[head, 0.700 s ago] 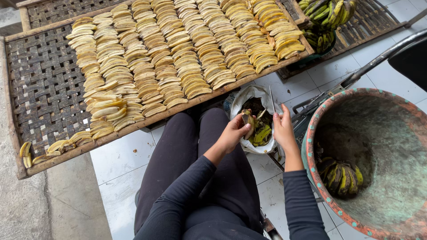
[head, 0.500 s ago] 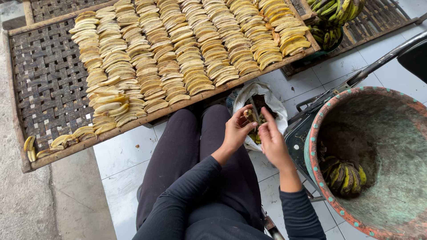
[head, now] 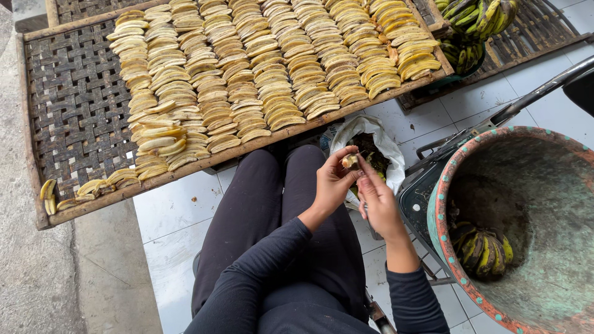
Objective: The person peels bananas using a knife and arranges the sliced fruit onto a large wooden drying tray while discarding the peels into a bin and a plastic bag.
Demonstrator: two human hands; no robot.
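Together, our left hand [head: 334,182] and right hand [head: 377,201] pinch one small banana [head: 350,161] over one white plastic bag [head: 371,139]. Two woven trays [head: 68,117] lie ahead; one big basin [head: 532,204] holds green bananas [head: 482,250].

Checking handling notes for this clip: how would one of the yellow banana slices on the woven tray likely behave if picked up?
The banana slices look thin and long, so one would probably bend or flop. Their cut faces seem moist, so likely a little sticky or slippery. They overlap in rows on the woven tray, so lifting one may shift its neighbours.
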